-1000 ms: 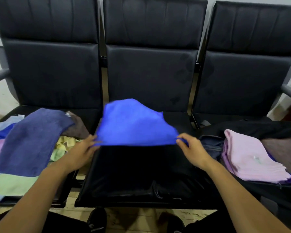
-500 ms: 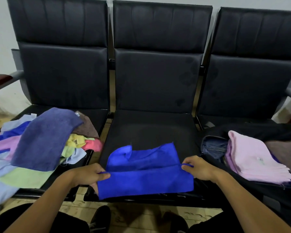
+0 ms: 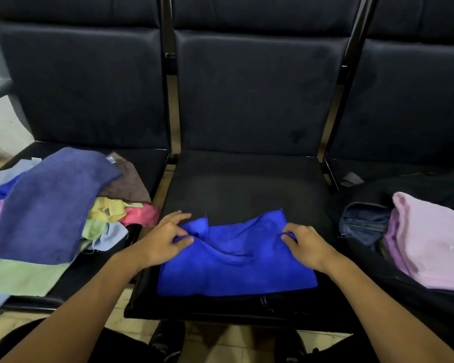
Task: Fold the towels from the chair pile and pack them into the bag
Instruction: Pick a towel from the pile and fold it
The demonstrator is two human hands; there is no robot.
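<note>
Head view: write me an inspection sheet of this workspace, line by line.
Surface: middle chair seat, black, bare behind the towel.
Job's things: bright blue towel lies partly folded on the middle seat; mixed towel pile on the left seat; black bag on the right seat, holding a folded pink towel.
Clutter: nothing seen.
Grippers: left hand and right hand each pinch the blue towel's upper layer.
Cables: nothing seen.
Surroundings: black chair backs; tiled floor below.
</note>
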